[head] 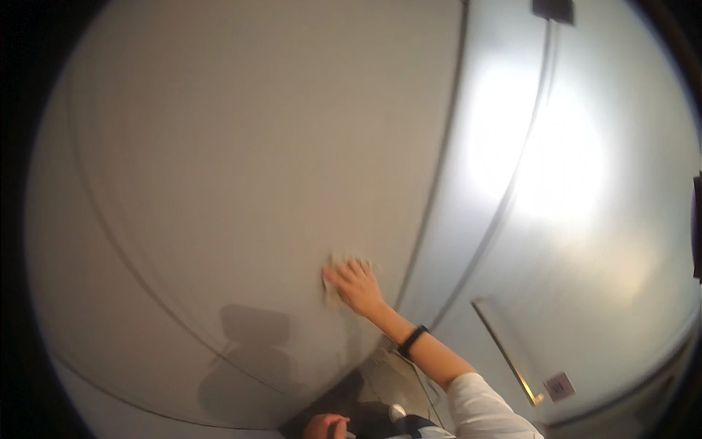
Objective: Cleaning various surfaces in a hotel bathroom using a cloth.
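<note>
My right hand [354, 285] lies spread against a large smooth grey wall panel [263, 164], pressing a pale cloth [332, 296] to its surface. The cloth's edges show past my fingertips and to the left of my thumb side; the rest is under my palm. A black wristband [413, 341] circles that wrist. Low in the picture, my left hand [326, 427] is partly cut off by the frame's edge. Its fingers look curled near my body, and whether it holds anything is hidden.
A glossy panel [603, 263] with bright glare stands at the right, bearing a long metal bar handle [507, 354] and a small square plate [559, 387]. A dark box-shaped fixture [554, 10] sits at the top. My shoe [397, 411] is on the floor [392, 378] below.
</note>
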A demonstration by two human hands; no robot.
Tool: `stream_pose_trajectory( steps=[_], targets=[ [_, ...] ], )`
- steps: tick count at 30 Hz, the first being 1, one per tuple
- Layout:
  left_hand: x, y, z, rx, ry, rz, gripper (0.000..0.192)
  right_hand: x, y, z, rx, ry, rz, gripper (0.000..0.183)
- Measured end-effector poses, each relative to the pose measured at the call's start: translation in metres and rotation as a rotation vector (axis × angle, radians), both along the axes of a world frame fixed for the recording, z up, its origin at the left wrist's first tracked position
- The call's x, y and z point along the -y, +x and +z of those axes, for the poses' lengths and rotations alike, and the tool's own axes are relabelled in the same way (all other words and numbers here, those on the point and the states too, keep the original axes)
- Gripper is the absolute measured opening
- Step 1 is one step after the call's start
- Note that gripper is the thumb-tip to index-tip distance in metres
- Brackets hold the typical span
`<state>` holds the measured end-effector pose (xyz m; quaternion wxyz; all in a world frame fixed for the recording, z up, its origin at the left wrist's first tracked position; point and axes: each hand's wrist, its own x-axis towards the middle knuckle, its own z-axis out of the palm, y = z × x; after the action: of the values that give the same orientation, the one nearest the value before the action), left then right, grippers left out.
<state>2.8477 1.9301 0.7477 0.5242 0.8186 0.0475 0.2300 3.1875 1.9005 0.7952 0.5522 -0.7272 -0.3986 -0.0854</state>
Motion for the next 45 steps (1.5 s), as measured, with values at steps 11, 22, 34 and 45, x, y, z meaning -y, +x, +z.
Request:
stream_pose_trajectory(
  steps=[11,22,34,45],
  targets=[
    [0.175,-0.033,-0.068,-0.002,0.052,-0.343,0.016,0.289,-0.160,-0.012,-1.102,1.261,0.397,0.047],
    [0.366,-0.055,-0.162,-0.127,0.612,-0.803,0.047,0.471,-0.310,-0.080,-0.988,1.441,0.292,0.051],
    [0.457,0.054,-0.064,0.477,0.573,-1.192,0.042,0.572,-0.444,0.043,-0.229,1.531,-0.859,0.060],
    [0.444,0.218,-0.074,0.000,0.681,-1.554,0.055,0.592,-0.363,0.202,1.091,0.610,-1.384,0.061]
  ],
)
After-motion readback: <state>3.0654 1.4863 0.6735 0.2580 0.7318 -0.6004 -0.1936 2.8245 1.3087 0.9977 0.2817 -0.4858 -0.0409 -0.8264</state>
